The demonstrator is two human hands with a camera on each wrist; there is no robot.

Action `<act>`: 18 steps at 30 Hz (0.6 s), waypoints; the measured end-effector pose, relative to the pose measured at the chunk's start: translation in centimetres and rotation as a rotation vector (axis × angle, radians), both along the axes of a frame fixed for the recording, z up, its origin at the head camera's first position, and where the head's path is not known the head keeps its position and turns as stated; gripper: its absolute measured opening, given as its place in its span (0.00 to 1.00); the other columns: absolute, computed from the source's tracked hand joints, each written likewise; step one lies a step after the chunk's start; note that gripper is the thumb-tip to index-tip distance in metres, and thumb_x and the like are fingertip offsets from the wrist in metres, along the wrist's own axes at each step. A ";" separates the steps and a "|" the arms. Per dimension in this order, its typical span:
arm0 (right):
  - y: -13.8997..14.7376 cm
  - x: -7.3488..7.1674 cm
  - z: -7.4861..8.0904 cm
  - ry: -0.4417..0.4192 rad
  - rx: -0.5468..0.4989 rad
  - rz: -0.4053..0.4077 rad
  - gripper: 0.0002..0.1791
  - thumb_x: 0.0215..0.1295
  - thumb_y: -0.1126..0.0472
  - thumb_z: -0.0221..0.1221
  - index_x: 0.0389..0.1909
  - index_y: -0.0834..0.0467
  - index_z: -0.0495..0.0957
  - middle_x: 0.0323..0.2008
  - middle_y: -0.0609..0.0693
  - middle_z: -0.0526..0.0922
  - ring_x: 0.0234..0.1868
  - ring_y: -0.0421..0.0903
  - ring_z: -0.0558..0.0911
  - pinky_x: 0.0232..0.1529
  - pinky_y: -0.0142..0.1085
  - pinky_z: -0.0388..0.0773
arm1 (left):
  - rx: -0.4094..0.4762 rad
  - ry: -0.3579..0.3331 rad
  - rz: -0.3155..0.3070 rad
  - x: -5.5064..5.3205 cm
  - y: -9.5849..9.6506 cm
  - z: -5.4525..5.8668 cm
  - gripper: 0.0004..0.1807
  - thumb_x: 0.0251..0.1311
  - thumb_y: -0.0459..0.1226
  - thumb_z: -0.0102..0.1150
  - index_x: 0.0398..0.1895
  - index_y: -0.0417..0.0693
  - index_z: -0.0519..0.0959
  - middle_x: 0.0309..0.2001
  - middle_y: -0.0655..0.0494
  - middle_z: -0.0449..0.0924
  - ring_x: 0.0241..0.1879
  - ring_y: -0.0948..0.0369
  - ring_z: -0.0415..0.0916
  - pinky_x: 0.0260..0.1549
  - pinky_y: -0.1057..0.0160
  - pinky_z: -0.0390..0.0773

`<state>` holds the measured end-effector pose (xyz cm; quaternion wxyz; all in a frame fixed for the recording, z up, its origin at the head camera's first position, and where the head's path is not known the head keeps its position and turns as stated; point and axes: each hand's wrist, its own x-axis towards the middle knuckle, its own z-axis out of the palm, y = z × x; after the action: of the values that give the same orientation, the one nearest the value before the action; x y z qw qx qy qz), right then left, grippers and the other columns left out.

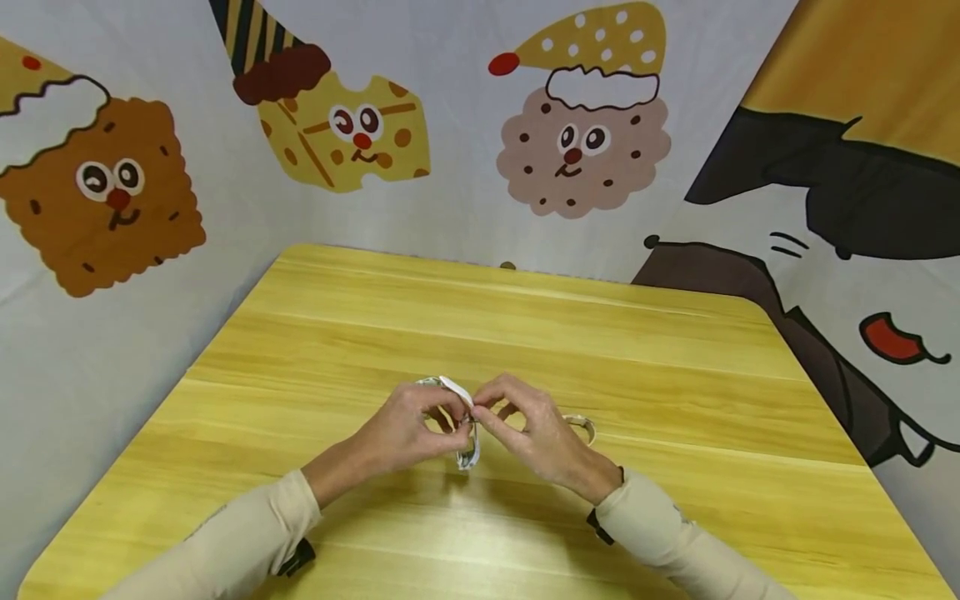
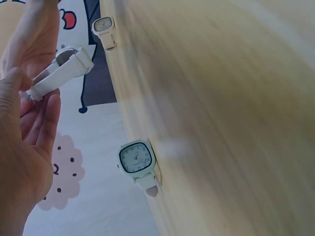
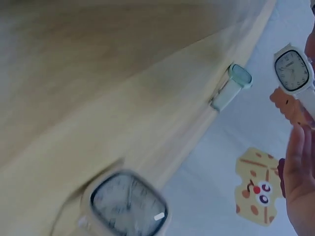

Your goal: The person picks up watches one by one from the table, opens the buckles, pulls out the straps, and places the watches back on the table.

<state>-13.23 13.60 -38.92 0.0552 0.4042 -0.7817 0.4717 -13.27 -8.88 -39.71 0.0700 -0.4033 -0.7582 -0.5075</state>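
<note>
Both hands are over the middle of the table and meet at a white wristwatch (image 2: 66,69) with a squarish dial (image 3: 292,70). My left hand (image 1: 416,423) pinches its strap between thumb and fingers. From the other side, my right hand (image 1: 536,433) pinches at the strap end, fingertips close to those of the left. Fingers hide part of the strap in the head view. A pale green wristwatch (image 2: 136,160) stands on the table behind the left hand. Beside the right hand stands a beige wristwatch (image 1: 581,427), its strap in a loop.
The wooden table (image 1: 345,317) has rounded far corners. Behind it hangs a white cloth (image 1: 457,125) printed with cartoon biscuits and cheese. Dark bands (image 1: 600,527) show at both wrists, by the pale sleeves.
</note>
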 end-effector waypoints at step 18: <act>0.5 -0.1 -0.4 -0.100 0.052 -0.107 0.22 0.67 0.64 0.68 0.59 0.59 0.72 0.41 0.45 0.87 0.41 0.41 0.84 0.41 0.39 0.83 | 0.101 -0.073 0.086 0.0 0.1 -0.2 0.05 0.59 0.27 0.71 0.36 0.43 0.87 0.40 0.53 0.86 0.38 0.58 0.86 0.33 0.59 0.86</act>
<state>-13.32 14.08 -39.34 0.0309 0.3391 -0.8160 0.4672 -13.32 -8.80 -39.88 0.0843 -0.3474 -0.7504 -0.5560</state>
